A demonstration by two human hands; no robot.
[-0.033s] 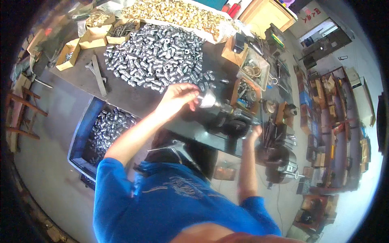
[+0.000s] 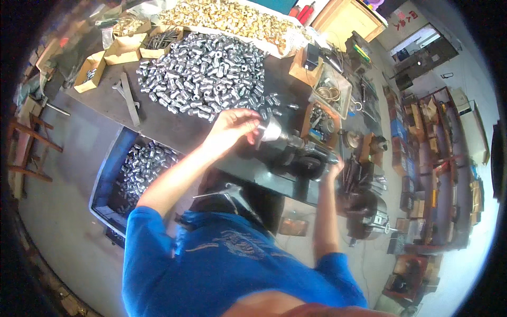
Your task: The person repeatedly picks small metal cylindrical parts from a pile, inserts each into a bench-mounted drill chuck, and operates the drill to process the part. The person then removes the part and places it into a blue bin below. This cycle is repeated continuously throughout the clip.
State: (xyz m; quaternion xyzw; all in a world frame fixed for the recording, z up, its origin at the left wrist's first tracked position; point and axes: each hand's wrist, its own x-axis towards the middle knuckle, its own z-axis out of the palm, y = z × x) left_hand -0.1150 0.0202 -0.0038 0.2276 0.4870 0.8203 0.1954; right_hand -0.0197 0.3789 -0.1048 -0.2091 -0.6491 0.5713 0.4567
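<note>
- Starting at the far left, small cardboard boxes sit along the edge of the dark desk, one holding a few small metal pieces.
- Just right of them, a flat metal wrench lies on the desk.
- Below the desk edge, a blue bin on the floor holds more silver cylinders.
- Across the middle of the desk spreads a big heap of silver metal cylinders, with a pile of brass-coloured parts behind it.
- The person's left hand reaches out from a blue sleeve, fingers curled at the front of a shiny cone-shaped chuck; its grip looks closed around a small piece there, though the piece itself is too hidden to make out.
- The chuck belongs to a dark bench machine standing at the near edge of the desk, just right of the cylinder heap.
- The right hand is at the machine's right end, its grip wrapped around a dark handle.
- Farther right, wooden trays hold rings and small parts, and shelving stands along the wall.
</note>
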